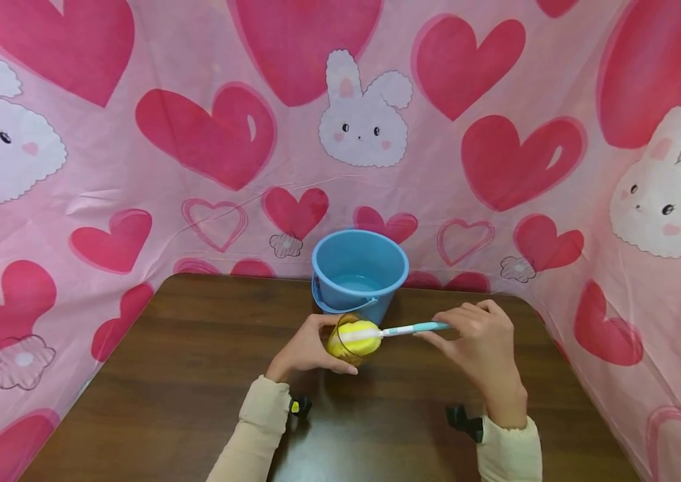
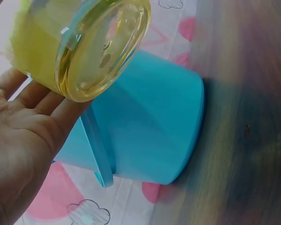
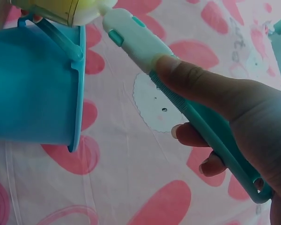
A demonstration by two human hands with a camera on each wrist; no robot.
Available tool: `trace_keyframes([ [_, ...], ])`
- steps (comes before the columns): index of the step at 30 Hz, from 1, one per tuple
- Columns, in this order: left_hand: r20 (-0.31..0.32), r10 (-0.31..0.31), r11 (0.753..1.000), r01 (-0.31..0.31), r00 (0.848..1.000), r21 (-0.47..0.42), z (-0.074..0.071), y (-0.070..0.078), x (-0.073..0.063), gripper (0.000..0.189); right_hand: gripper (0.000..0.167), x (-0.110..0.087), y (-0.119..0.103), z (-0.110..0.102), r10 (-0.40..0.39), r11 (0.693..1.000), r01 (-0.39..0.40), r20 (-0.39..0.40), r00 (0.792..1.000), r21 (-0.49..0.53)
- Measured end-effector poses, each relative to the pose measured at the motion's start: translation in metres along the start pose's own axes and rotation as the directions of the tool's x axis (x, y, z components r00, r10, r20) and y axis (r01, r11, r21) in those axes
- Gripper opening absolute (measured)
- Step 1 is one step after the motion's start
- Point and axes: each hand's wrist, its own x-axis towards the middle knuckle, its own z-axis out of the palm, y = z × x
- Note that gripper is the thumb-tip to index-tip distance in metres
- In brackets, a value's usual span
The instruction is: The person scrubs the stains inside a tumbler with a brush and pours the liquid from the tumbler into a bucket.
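Observation:
An amber glass cup (image 1: 347, 356) is gripped by my left hand (image 1: 307, 348), its mouth tipped toward the right. In the left wrist view the thick clear base of the glass cup (image 2: 105, 56) faces the camera, with fingers of the left hand (image 2: 33, 117) under its side. My right hand (image 1: 481, 338) holds the white and teal handle of a sponge cup brush (image 1: 415, 328). The brush's yellow sponge head (image 1: 366, 345) sits in the cup's mouth. In the right wrist view the thumb and fingers of the right hand (image 3: 234, 108) wrap the brush handle (image 3: 178, 101).
A blue bucket (image 1: 331, 268) with some water in it stands at the table's back edge, just behind the cup. Its handle (image 1: 355, 306) hangs down at the front. The brown wooden table (image 1: 207, 348) is backed by a pink cloth (image 1: 292, 154) with hearts and rabbits.

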Motion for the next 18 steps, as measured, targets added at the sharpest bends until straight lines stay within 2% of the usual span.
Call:
trace_keyframes([
  [4,0.016,0.025,0.999,-0.025,1.0,0.023,0.005,-0.003,0.002,0.07,0.039,0.002,-0.005,0.0,-0.001,1.0,0.002,0.025,1.0,-0.018],
  [9,0.024,0.024,1.0,-0.025,0.999,0.016,0.009,-0.005,0.003,0.073,0.04,0.0,-0.003,-0.001,-0.006,1.0,0.007,0.018,1.0,-0.02],
  [11,0.02,0.013,1.0,-0.013,1.0,0.0,0.01,-0.006,0.003,0.073,0.046,-0.001,0.0,-0.002,0.002,1.0,-0.002,0.003,1.0,-0.013],
  [15,0.027,0.002,1.0,-0.001,1.0,-0.027,0.013,-0.006,0.005,0.075,0.074,-0.004,0.008,-0.007,0.031,0.999,-0.032,-0.05,0.998,-0.005],
  [18,0.036,0.016,0.999,-0.014,0.999,-0.031,0.015,-0.006,0.006,0.075,0.078,-0.005,0.012,-0.011,0.058,0.998,-0.058,-0.079,0.995,0.006],
])
